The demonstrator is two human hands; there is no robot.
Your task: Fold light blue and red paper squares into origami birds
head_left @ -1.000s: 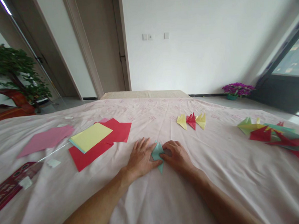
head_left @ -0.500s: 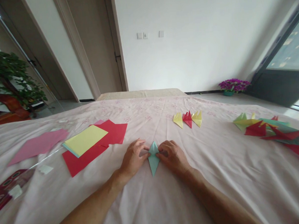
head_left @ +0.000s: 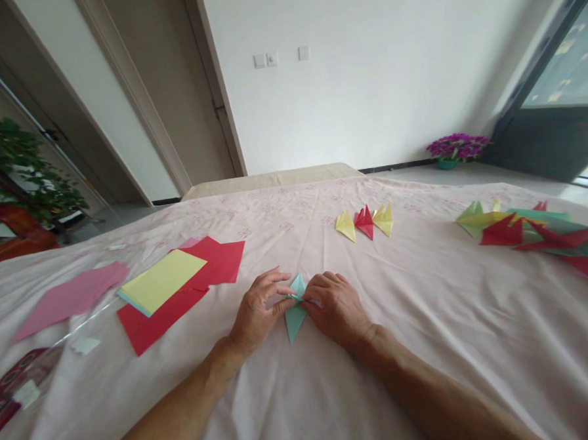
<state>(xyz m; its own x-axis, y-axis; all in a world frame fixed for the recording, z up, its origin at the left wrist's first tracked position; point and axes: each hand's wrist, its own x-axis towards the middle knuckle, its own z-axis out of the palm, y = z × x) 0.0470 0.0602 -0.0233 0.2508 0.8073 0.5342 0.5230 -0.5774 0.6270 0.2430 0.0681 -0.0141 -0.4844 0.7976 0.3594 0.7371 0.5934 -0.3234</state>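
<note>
A small piece of light teal folded paper (head_left: 295, 323) lies on the pale pink cloth between my hands, pointed at its top and bottom ends. My left hand (head_left: 259, 310) pinches its left side between thumb and forefinger, the other fingers held slightly apart. From the right, my right hand (head_left: 337, 309) grips the paper's middle with thumb and curled fingers. A narrow ridge of paper stands up between the fingertips. The fingers hide part of the middle.
Yellow paper sheets (head_left: 166, 279) and red sheets (head_left: 156, 326) lie left of my hands, with pink sheets (head_left: 71, 300) farther left. Beyond my right hand stand yellow and red folded pieces (head_left: 364, 223). Several folded pieces (head_left: 501, 231) are heaped at the far right. A red package (head_left: 17, 385) lies at lower left.
My left hand has gone from lying flat beside the paper to pinching it. The paper's middle is now raised into a ridge between both hands. The view has shifted slightly.
</note>
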